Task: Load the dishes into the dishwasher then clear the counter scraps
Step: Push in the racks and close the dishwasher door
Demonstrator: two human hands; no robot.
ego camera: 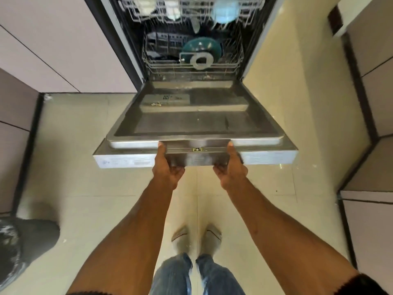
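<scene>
Stainless steel dishwasher door (191, 116) hangs open, about level, with both racks behind it loaded, a teal bowl (202, 50) in the lower one. The left hand (167, 167) and right hand (230, 167) each grip its front edge, thumbs on top. Loading looks finished; next, probably lift the door shut evenly.

A single wide-angle head camera is looking steeply down and forward from the person's standing height. It is taking in the feet (196, 239) and floor (85, 167) at the near edge, the open dishwasher door (191, 122) close at centre, and the racks (191, 62) at the far edge, with straight lines bending outward toward the corners.
</scene>
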